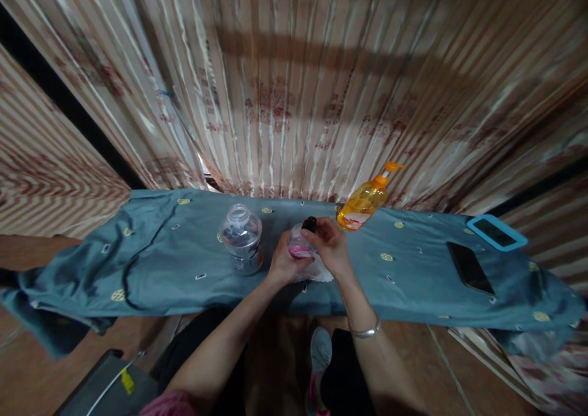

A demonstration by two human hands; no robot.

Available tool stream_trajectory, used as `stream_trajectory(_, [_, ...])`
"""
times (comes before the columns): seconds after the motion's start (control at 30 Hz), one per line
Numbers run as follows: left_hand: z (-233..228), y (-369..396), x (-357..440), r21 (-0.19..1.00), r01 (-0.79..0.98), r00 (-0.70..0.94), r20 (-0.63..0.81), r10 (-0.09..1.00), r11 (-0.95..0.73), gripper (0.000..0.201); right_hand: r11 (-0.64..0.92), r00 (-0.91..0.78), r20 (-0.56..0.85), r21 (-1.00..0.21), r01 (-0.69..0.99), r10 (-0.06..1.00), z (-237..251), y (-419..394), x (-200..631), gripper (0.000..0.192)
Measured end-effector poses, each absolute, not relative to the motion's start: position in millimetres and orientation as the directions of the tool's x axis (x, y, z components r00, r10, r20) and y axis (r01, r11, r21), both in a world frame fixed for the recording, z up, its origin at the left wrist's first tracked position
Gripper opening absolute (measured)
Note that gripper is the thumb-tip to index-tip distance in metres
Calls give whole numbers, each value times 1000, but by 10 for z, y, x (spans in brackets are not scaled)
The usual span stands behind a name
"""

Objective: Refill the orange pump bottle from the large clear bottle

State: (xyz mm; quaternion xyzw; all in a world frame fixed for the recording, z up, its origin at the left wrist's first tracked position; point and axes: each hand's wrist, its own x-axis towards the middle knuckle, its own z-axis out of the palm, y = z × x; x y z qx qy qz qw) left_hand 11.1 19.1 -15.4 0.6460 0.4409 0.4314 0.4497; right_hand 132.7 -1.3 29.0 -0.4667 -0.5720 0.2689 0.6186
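Both hands work a small bottle over the blue cloth.

The left hand (285,263) wraps the small bottle (299,245) around its body, upright, pink liquid low inside; the right hand (331,244) comes in from the right, fingertips pinched on the black cap (310,223) at its top. A white cloth (316,273) lies under the hands. A clear jar (242,238) stands just left, an orange pump bottle (365,200) behind right, two phones (470,268) well apart to the right.
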Motion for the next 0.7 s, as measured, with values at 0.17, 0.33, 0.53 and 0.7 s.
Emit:
stream_trajectory(0.17, [-181, 178, 118, 967, 192, 210, 127, 970, -168, 61, 386, 130, 413, -902, 191, 901, 385, -61, 1346, 24])
stream_trajectory(0.33, [-150, 158, 96, 962, 204, 221, 136, 966, -182, 62, 345, 35, 359, -916, 205, 933, 504, -124, 1388, 28])
stream_trajectory(0.53, [-138, 115, 90, 947, 206, 238, 195, 952, -245, 63, 340, 180, 377, -917, 209, 908, 422, -102, 1359, 38])
stream_trajectory(0.7, [-154, 114, 88, 952, 181, 242, 200, 949, -246, 63, 336, -5, 348, -901, 273, 938, 535, -179, 1440, 33])
